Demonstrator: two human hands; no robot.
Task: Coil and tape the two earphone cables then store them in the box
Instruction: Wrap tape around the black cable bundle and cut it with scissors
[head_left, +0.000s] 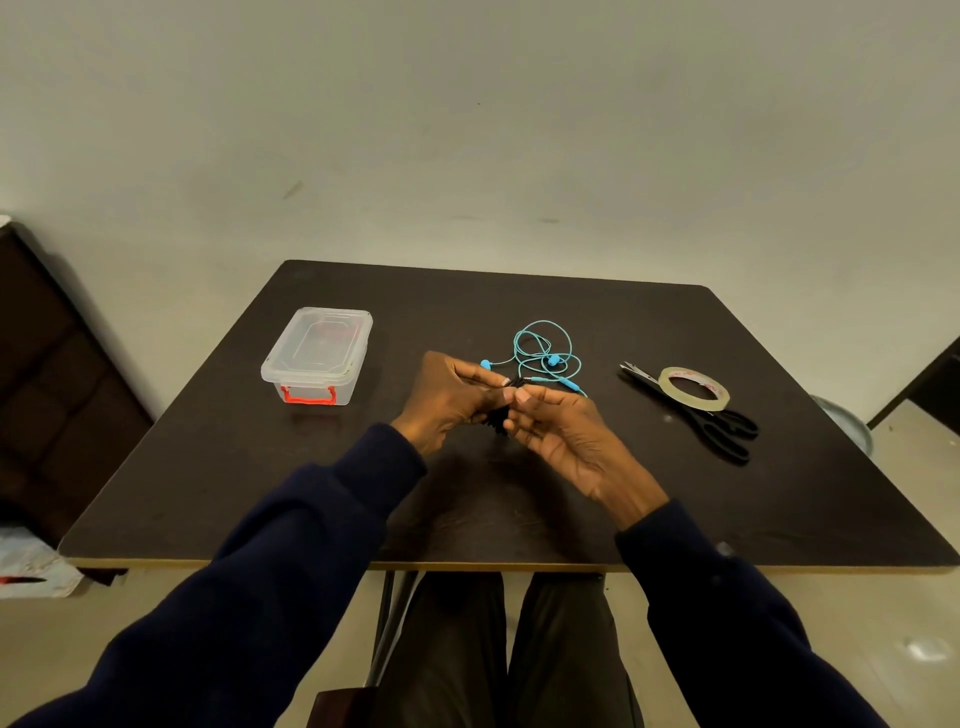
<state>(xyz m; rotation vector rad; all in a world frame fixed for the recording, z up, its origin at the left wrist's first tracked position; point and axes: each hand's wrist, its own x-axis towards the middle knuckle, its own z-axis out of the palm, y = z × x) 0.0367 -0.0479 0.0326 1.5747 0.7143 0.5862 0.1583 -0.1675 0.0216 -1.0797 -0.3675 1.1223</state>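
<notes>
Left hand (448, 401), right hand (563, 434) pinching black cable (496, 422), box (310, 388) near table (208, 467) left edge

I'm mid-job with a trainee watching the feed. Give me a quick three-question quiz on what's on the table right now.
1. True or false: the blue earphones are already coiled and taped.
2. The tape roll rests on: A) the clear box; B) the scissors; C) the bare table.
3. What do the left hand and right hand hold between them?
Key: 1 false, they lie in loose loops; 2 B; 3 the black cable.
</notes>
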